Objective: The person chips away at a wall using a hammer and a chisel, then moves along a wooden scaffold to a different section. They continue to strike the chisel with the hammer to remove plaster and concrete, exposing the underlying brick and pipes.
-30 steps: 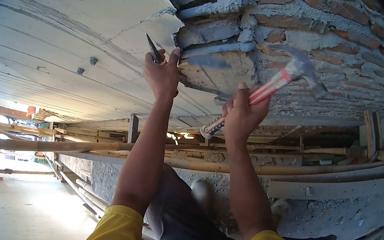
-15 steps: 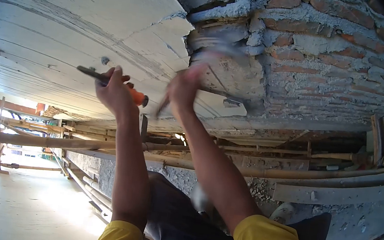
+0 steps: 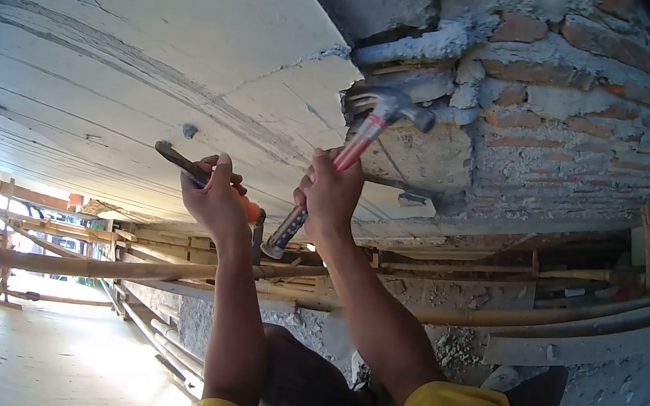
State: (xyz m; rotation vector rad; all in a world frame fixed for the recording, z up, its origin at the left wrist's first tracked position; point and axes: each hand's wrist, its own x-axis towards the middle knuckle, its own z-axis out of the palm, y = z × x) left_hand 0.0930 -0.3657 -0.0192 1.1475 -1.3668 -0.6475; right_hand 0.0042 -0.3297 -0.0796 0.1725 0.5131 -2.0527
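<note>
My left hand (image 3: 214,202) is closed around a chisel (image 3: 175,159). Its dark flat blade points up and left toward the plaster, and part of the orange grip shows beyond my fingers. A claw hammer (image 3: 362,142) is in my right hand (image 3: 333,196), fingers wrapped round its handle. That handle is red and white above my fist, blue with white stars below. The steel head overlaps the broken edge of the pale plaster (image 3: 200,28) in this view. A small chipped hole (image 3: 189,131) lies just above the chisel tip.
Exposed brickwork (image 3: 591,83) with rough mortar fills the upper right. Bamboo poles (image 3: 84,262) run across below my hands. Rubble (image 3: 462,351) lies by a grey ledge at the right. A sunlit pale floor (image 3: 55,348) shows at lower left.
The hammer, blurred before, now shows clearly, raised a little to the right. My left hand and the chisel sit lower and further right in view as the camera shifted.
</note>
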